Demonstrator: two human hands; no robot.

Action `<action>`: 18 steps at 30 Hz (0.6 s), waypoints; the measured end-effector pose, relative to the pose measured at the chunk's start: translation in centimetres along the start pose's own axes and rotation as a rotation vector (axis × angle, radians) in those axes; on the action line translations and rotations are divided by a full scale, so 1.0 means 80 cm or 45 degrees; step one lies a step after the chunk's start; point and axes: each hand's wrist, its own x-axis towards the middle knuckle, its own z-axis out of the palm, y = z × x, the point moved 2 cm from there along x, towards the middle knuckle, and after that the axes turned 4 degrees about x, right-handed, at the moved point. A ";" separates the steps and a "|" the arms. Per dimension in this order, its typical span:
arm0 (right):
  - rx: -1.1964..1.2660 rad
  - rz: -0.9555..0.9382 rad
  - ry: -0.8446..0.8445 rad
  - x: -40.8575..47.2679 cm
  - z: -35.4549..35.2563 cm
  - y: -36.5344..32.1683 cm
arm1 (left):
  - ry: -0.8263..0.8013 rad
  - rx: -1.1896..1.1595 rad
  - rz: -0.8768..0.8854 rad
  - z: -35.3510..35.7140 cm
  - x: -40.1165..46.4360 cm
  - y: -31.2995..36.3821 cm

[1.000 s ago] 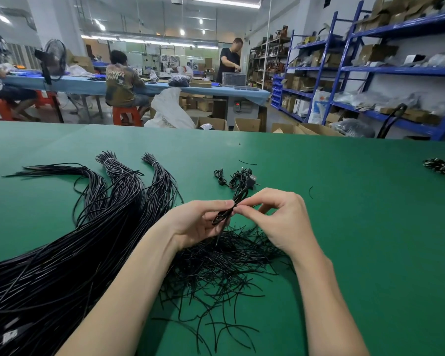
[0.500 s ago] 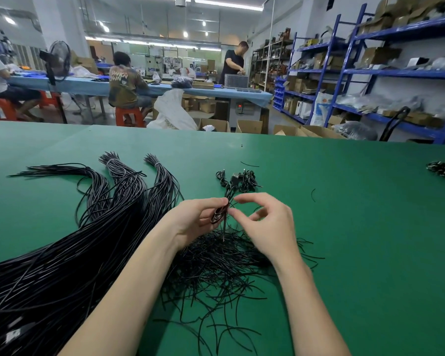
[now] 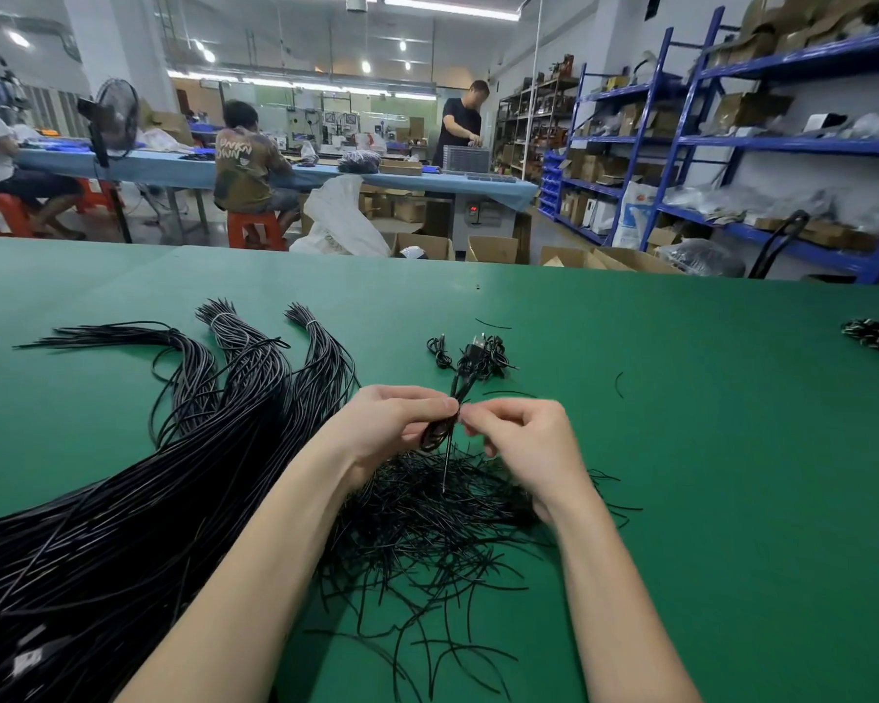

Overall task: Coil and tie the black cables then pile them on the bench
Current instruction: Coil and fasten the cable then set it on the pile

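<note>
The left hand (image 3: 392, 428) holds a small coiled cable (image 3: 440, 429) above the green surface (image 3: 681, 449), thumb and fingers curled round the middle of the coil, so its grip is clamped on the cable. The right hand (image 3: 521, 438) meets it from the other side, fingertips pinched together on a thin tie (image 3: 446, 464) at the coil's waist; one loose end of that tie hangs straight down from the coil.

Directly beneath the coil lies a scattered heap of short black ties (image 3: 427, 530) on the surface. Just beyond the coil, farther from the person, sits a small pile of finished coils (image 3: 473, 355). To the coil's left, a broad sheaf of long uncoiled black cables (image 3: 138, 499) fans across the surface, its far ends gathered in bound bunches. Well off to the coil's right, near the surface's edge, lies another dark bundle (image 3: 876, 336).
</note>
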 end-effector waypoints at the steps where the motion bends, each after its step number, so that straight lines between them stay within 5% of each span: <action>1: 0.270 0.283 -0.093 -0.001 0.001 0.002 | 0.009 0.054 0.022 0.001 0.000 0.001; 3: 0.727 0.629 -0.225 -0.008 0.005 0.005 | 0.010 0.093 0.036 0.004 0.000 0.003; 5: 0.791 0.627 -0.291 -0.012 0.003 0.004 | 0.001 0.065 0.009 0.004 0.000 0.004; 11: -0.368 -0.187 -0.071 -0.011 -0.023 -0.025 | 0.017 -0.087 -0.156 0.003 -0.004 0.003; 18: -0.717 -0.603 0.199 -0.026 -0.011 -0.037 | -0.013 -0.251 -0.218 0.007 -0.004 0.001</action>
